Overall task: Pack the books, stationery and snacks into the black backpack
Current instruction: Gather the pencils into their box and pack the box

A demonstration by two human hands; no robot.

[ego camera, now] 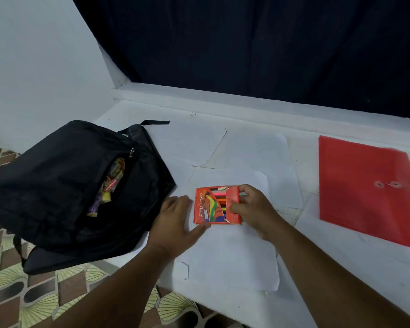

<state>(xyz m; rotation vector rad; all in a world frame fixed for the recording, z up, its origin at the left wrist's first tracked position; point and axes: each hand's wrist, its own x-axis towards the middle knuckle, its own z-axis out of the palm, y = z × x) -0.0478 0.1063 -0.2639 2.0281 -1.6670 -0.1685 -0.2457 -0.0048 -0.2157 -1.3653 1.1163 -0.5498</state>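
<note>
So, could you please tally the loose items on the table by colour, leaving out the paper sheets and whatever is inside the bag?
Black: 1, the black backpack
Red: 2, the colour pencil box and the red plastic envelope folder
Total: 3

We see a dim, cool, bluish picture with soft and even light, and we cannot tell where it comes from. The dark curtain (pixel 258 43) is nearly black and shows little detail. Faint shadows lie under the hands on the white paper (pixel 230 252). The black backpack (pixel 57 185) loses its folds in the darkness. The red folder (pixel 365 185) shows no glare. The wide lens bends the wall ledge (pixel 223 100) and stretches the corners. Everything looks slightly soft.
</note>
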